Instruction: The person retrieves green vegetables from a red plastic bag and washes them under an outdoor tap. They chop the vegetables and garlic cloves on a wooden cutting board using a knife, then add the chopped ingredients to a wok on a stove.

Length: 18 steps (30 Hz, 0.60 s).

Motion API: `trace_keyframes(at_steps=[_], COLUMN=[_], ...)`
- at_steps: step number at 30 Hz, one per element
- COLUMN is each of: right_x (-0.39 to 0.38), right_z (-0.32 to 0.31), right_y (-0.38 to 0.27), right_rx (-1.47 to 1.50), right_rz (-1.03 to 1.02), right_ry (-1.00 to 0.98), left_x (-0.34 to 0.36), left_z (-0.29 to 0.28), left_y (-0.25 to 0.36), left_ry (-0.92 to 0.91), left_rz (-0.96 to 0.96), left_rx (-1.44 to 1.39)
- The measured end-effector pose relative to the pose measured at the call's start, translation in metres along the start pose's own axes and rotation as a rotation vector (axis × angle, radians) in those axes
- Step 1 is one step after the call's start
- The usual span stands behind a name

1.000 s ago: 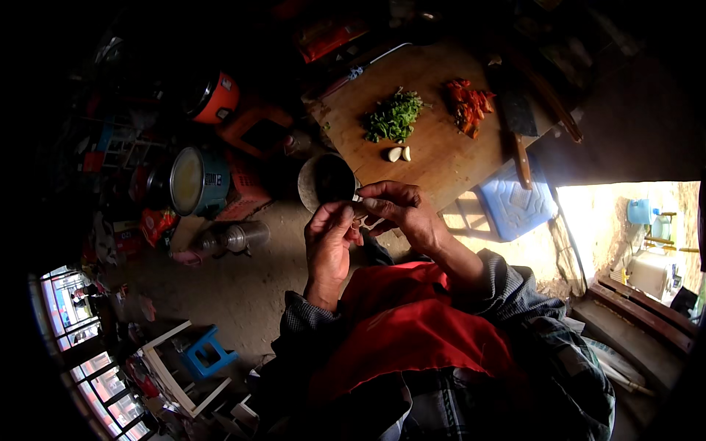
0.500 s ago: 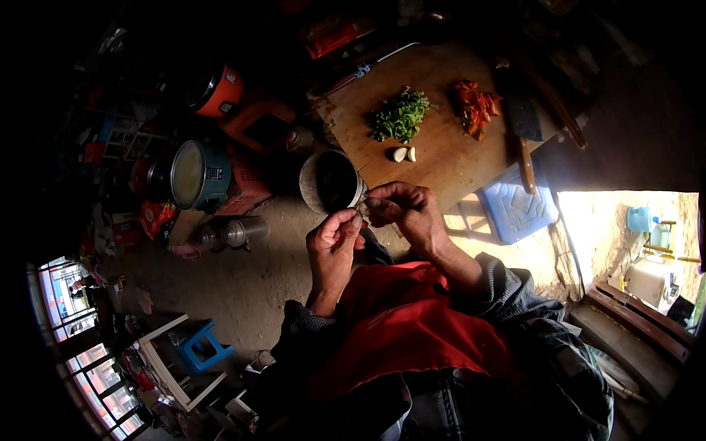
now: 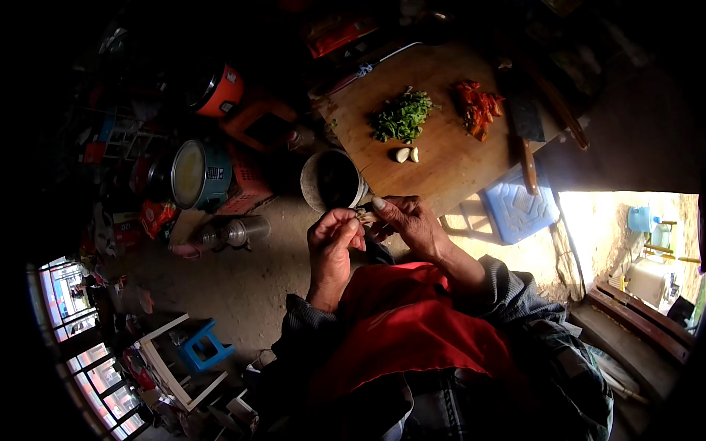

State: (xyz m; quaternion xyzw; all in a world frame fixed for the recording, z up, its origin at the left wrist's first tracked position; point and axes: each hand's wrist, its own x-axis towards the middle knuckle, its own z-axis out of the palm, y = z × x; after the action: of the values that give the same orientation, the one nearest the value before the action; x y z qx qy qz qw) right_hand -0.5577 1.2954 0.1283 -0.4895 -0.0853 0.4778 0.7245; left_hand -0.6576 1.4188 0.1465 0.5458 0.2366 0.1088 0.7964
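My left hand [image 3: 332,250] and my right hand [image 3: 418,229] meet just in front of a wooden cutting board [image 3: 448,165]. Thumbs and fingertips of both pinch a small pale piece, apparently a garlic clove [image 3: 364,216] with papery skin; the fingers partly cover it. Two peeled garlic cloves [image 3: 403,154] lie on the board, close to its near left edge. Behind them is a heap of chopped green leaves [image 3: 402,117]. Red chopped pieces [image 3: 478,110], perhaps peppers or tomatoes, sit farther right. A cleaver [image 3: 528,165] rests at the board's right side, its wooden handle toward me.
Beyond my hands, left of the board, stands a round bucket [image 3: 312,185] with a dark inside. A blue stool [image 3: 520,204] is at the right in sunlight. Farther left are a green pot [image 3: 213,173], an orange-red cooker [image 3: 224,92] and a glass jar [image 3: 254,229]. A ladle-like utensil [image 3: 390,55] lies along the far edge.
My right thumb has lifted and straightened, and the right hand has turned a little. The pale piece shows more between the fingertips. My left hand stays nearly in place.
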Motion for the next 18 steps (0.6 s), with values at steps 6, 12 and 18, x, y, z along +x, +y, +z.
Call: trace_keyframes(at_steps=[6,12,18], right_x=[0.002,0.010,0.023], right_z=[0.004,0.004,0.015], right_y=[-0.003,0.015,0.022], right_rx=[-0.105,0.512,0.536], right_rz=[0.118,0.217,0.205], right_ry=[-0.008,-0.005,0.040], left_x=[-0.001,-0.002,-0.005], left_z=[0.006,-0.016,-0.031], left_y=[0.007,-0.002,-0.010], left_ry=[-0.047,-0.019,0.057], left_rz=[0.204,0.167,0.159], left_rx=[0.568,0.429,0.195])
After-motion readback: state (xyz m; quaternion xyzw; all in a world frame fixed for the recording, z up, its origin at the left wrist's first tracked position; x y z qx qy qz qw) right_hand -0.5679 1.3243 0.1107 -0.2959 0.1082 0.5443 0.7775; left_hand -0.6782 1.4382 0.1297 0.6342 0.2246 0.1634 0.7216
